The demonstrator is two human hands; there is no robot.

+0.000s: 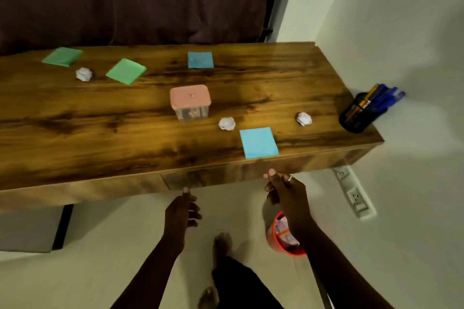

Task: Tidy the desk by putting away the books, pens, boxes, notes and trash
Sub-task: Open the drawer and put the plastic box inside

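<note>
Hands: left (pixel 181 213) loosely curled, empty | right (pixel 286 190) curled, empty, below tabletop (pixel 100 133) edge | box (pixel 190 102) mid-tabletop | bin (pixel 272 238) on floor

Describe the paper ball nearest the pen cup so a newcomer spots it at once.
Start at the desk's right end, where the black pen cup stands by the wall. Just left of the cup lies a crumpled white paper ball. Of the three balls it is farthest right, with another ball beside the pink-lidded box.
</note>
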